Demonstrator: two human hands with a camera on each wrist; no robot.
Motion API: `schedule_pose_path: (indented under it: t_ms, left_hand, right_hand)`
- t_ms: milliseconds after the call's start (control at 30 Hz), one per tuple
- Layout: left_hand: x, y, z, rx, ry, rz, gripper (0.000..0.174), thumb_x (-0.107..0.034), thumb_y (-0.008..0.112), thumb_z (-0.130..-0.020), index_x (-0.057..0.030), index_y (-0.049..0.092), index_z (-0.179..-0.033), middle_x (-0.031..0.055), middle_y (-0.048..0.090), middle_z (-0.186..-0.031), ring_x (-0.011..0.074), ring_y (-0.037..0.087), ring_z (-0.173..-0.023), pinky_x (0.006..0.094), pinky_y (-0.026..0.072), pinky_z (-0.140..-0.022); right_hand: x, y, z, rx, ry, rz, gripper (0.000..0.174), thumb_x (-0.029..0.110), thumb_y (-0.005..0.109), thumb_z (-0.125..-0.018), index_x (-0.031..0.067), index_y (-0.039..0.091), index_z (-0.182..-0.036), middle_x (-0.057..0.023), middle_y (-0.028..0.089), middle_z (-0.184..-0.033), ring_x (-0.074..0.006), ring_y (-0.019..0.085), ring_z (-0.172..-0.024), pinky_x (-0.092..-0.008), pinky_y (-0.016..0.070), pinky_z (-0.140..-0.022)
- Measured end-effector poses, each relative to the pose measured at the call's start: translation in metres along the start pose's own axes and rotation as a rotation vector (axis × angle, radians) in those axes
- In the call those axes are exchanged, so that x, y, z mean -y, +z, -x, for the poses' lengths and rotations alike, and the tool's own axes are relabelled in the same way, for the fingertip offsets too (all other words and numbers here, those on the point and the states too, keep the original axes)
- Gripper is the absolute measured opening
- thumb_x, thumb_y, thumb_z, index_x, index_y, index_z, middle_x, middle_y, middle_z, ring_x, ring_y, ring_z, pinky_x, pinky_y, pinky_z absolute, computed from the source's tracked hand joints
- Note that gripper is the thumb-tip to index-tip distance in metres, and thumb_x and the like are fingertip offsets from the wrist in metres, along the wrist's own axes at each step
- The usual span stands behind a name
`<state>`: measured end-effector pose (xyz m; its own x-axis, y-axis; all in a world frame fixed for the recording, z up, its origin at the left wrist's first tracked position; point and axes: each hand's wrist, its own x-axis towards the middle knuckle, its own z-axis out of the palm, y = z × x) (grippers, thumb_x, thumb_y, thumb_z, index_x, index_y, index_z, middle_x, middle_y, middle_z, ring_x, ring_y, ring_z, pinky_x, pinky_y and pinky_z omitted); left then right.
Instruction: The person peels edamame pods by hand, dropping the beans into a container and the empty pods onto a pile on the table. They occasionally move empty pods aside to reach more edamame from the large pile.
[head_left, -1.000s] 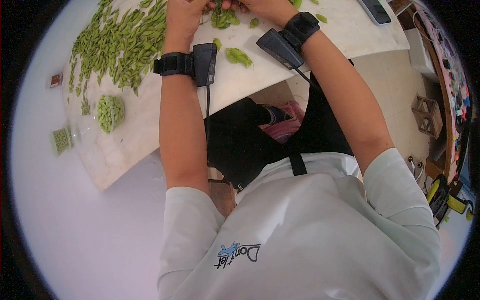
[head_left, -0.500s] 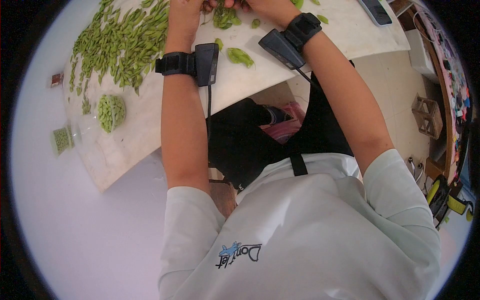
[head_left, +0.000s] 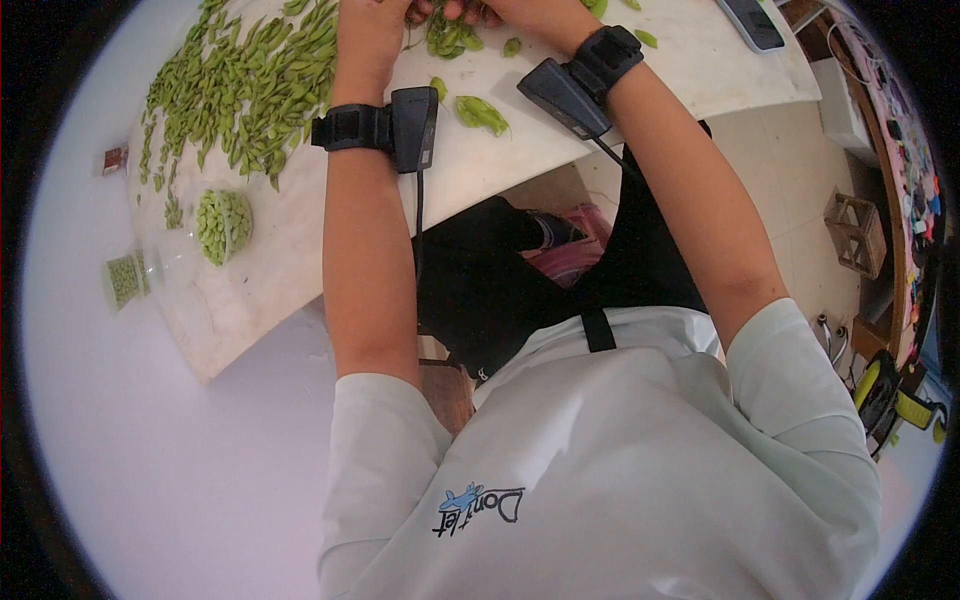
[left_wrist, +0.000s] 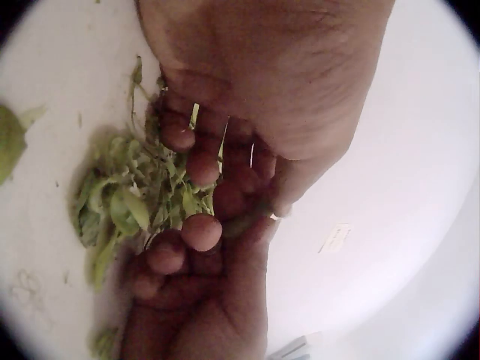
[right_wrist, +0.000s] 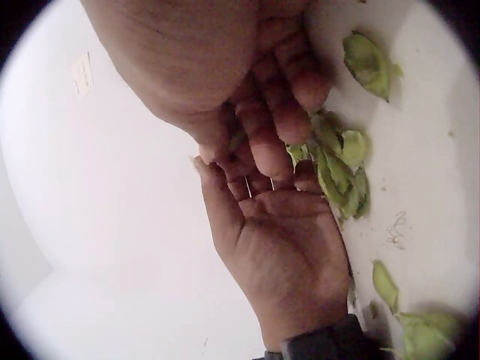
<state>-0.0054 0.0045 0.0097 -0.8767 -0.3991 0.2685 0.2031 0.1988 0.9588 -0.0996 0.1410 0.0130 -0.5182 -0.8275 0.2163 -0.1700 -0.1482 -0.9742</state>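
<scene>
At the table's top edge in the head view, the left hand (head_left: pixel 368 45) and right hand (head_left: pixel 545 22) meet, fingers curled. One small green pod (left_wrist: pixel 241 223) is pinched between the thumbs and fingers of both hands in the left wrist view; the fingers partly hide it. The right wrist view shows the left palm (right_wrist: pixel 289 244) facing up beneath the right hand (right_wrist: pixel 195 64). Beside the fingers lies a clump of green pods or husks (left_wrist: pixel 112 199) on the table. A large spread of green pods (head_left: pixel 270 85) lies left of the left forearm.
A clear tub of green beans (head_left: pixel 222 228) stands on the table (head_left: pixel 265 290), with another tub (head_left: pixel 125 280) near the far-left edge. Flattened pods (head_left: pixel 482 115) lie between the forearms. A phone (head_left: pixel 752 25) rests at the top right. Below is a wooden crate (head_left: pixel 854 232).
The forearms have shifted very slightly to the right since the earliest frame. The fingers at the top edge have changed position a little, and both hands remain together over the clump.
</scene>
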Motion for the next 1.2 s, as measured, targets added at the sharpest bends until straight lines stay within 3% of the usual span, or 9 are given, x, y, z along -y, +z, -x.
schedule_pose_path:
  t_ms: [233,433,733,933,1200]
  left_hand:
    - [-0.0039,0.0026,0.0007,0.009,-0.015,-0.116,0.023,-0.024,0.052,-0.092,-0.0064,0.058,-0.078,-0.0006,0.052,-0.064,0.0078,0.045,-0.057,0.0236,0.0361,-0.055]
    - [0.0009,0.0024,0.0006,-0.053,-0.039,-0.016,0.023,-0.027,0.052,-0.092,-0.0075,0.058,-0.08,-0.0011,0.052,-0.064,0.0076,0.045,-0.057,0.0233,0.0363,-0.054]
    - [-0.0016,0.0031,0.0018,-0.041,-0.019,-0.001,0.02,-0.025,0.055,-0.09,-0.0069,0.058,-0.082,-0.0018,0.052,-0.065,0.0066,0.045,-0.057,0.0222,0.0355,-0.054]
    - [0.0005,0.0019,-0.002,-0.114,-0.017,0.068,0.02,-0.024,0.056,-0.089,-0.0073,0.058,-0.079,-0.0019,0.053,-0.064,0.0065,0.045,-0.055,0.0219,0.0347,-0.053]
    - [0.0007,0.0013,-0.0008,-0.062,0.003,0.006,0.022,-0.025,0.057,-0.089,-0.007,0.057,-0.076,-0.0016,0.052,-0.062,0.0064,0.044,-0.055,0.0219,0.0342,-0.053]
  right_hand:
    - [-0.0002,-0.0013,0.001,-0.06,0.072,0.035,0.033,0.025,0.052,-0.092,0.0005,0.065,-0.076,-0.0017,0.059,-0.059,-0.0071,0.05,-0.049,-0.0224,0.0402,-0.046]
    - [0.0055,0.0002,0.0028,0.006,0.028,0.035,0.031,0.024,0.053,-0.092,0.0007,0.065,-0.077,-0.0015,0.06,-0.06,-0.0069,0.051,-0.05,-0.0222,0.041,-0.048]
    - [0.0038,-0.0005,0.0017,-0.058,-0.013,0.021,0.028,0.024,0.054,-0.091,0.0015,0.066,-0.078,-0.0011,0.059,-0.06,-0.0065,0.052,-0.051,-0.0214,0.0416,-0.048]
    - [0.0016,-0.0007,-0.0003,-0.07,0.023,-0.005,0.031,0.023,0.05,-0.093,0.0018,0.063,-0.075,-0.0014,0.058,-0.059,-0.0072,0.051,-0.05,-0.0213,0.041,-0.048]
    - [0.0,-0.0013,-0.0012,-0.061,0.032,-0.047,0.033,0.025,0.046,-0.095,0.0028,0.06,-0.075,-0.0015,0.057,-0.059,-0.0076,0.05,-0.05,-0.022,0.0407,-0.047]
